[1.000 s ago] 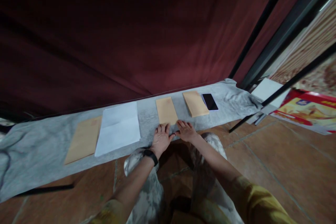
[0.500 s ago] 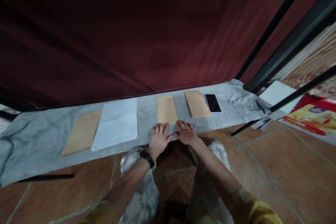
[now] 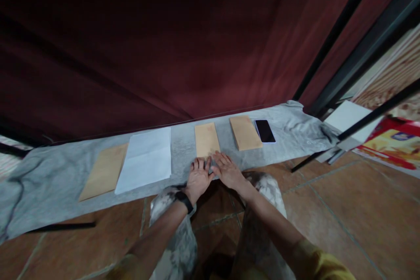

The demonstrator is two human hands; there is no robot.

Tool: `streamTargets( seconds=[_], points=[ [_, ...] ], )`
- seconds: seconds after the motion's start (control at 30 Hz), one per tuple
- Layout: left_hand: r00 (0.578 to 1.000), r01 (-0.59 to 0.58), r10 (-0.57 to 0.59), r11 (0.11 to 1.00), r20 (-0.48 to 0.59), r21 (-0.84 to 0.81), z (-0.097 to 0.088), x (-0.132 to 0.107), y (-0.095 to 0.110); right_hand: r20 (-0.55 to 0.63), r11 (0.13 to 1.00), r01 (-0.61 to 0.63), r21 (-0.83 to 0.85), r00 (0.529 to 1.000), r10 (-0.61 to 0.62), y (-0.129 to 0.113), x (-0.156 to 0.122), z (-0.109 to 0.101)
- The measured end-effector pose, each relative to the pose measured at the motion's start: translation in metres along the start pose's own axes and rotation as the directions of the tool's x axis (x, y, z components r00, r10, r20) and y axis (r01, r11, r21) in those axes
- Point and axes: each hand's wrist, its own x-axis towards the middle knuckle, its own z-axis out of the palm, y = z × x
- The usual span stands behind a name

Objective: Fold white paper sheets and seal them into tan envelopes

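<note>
My left hand [image 3: 198, 178] and my right hand [image 3: 226, 169] lie flat, fingers spread, side by side on a grey cloth [image 3: 52, 173] spread on the floor. Their fingertips rest at the near end of a small tan envelope [image 3: 206, 138]. A black band is on my left wrist. To the right lies a second tan envelope [image 3: 245, 132], and beside it a black phone [image 3: 264, 131]. To the left lie a white sheet of paper [image 3: 146, 159] and a larger tan envelope [image 3: 103, 171] partly under it.
A dark red curtain [image 3: 164, 43] hangs behind the cloth. Black poles [image 3: 341, 22] slant at the right. A white sheet [image 3: 346, 115] and a red and yellow printed box [image 3: 390, 143] lie at the far right. Brown floor tiles [image 3: 344, 210] surround my knees.
My right hand has slid left, closer to my left hand, and its fingers now reach the near end of the small envelope. The view shifted slightly.
</note>
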Motion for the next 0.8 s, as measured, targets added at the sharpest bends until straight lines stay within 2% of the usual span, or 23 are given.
streamTargets(
  seconds=[0.1,0.17,0.27,0.47,0.67,0.8],
  points=[
    [1.000,-0.010,0.010,1.000,-0.017,-0.022,0.003,0.000,-0.002,-0.038,0.996,0.092,0.014,0.995,-0.092,-0.007,0.001,0.014],
    [1.000,-0.008,0.007,0.999,-0.024,-0.035,0.003,0.001,-0.003,-0.034,0.994,0.107,-0.003,0.994,-0.107,-0.008,0.000,0.020],
    [1.000,0.012,-0.013,0.998,-0.015,-0.063,0.001,0.001,-0.003,-0.007,0.995,0.091,-0.034,0.996,-0.091,-0.005,-0.001,0.021],
    [0.992,0.084,-0.072,0.989,0.101,-0.120,0.002,-0.002,-0.002,0.042,0.997,0.015,-0.078,0.999,-0.012,0.001,-0.002,0.013],
    [0.987,0.010,0.011,0.992,0.161,-0.128,0.006,-0.007,-0.019,0.051,0.995,-0.032,-0.092,0.998,0.037,0.007,-0.004,0.011],
    [0.986,-0.086,0.103,0.988,0.134,-0.131,0.006,-0.010,-0.037,0.052,0.993,-0.046,-0.113,0.997,0.052,0.008,-0.007,0.010]
  ],
)
